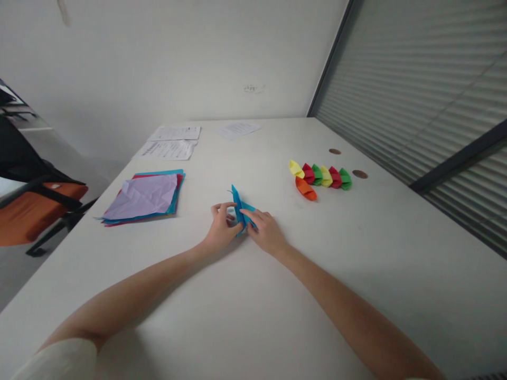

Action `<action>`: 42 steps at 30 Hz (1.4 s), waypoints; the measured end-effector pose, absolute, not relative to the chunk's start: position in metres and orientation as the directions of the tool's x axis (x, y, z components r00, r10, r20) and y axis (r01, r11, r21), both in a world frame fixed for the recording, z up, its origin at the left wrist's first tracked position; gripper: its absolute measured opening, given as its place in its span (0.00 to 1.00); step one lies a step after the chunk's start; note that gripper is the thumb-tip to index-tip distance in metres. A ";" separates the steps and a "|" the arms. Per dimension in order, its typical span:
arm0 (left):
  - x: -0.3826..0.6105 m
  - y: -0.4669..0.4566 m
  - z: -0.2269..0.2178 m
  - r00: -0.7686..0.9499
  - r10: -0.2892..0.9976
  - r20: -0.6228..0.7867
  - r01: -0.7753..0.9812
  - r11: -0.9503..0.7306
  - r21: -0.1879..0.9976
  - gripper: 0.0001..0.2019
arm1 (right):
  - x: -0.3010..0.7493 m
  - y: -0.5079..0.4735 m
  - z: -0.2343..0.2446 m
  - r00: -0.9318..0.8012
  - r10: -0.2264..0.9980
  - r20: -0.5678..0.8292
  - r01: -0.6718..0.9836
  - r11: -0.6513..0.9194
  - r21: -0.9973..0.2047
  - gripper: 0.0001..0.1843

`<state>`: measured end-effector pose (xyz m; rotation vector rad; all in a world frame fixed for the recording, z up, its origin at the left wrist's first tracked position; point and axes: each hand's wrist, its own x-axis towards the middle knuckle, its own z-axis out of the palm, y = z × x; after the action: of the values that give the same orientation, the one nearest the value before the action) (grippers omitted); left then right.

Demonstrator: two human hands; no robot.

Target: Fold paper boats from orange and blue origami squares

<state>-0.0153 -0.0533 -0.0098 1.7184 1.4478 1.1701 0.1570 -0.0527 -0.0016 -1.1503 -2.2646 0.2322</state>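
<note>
A folded piece of blue paper [237, 200] lies on the white table in front of me, with a narrow raised flap pointing away. My left hand [223, 226] pinches its left edge between thumb and fingers. From the other side, my right hand [266, 230] presses on the paper, index finger on the fold and thumb near the lower edge. Part of the paper is hidden under my fingers. To the right sit several small folded paper pieces in a row [325, 176], yellow, red and green. An orange folded piece [306, 189] lies just in front of them.
At the left is a stack of coloured paper sheets [144, 196], a creased lilac one on top. Printed sheets [170, 150] lie at the table's back left, another [238, 130] near the wall. Two round holes [360, 174] mark the right side. An orange-seated chair [43, 206] stands left.
</note>
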 end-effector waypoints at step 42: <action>-0.006 -0.062 0.005 0.108 0.983 0.152 0.219 -0.172 0.960 0.22 | 0.159 -0.051 -0.002 -0.245 0.808 0.536 0.636 0.551 -0.540 0.06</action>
<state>-0.0064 -0.0625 0.0050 1.5426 1.2245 1.1433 0.1588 -0.0507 -0.0023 -1.1646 -1.9723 0.2675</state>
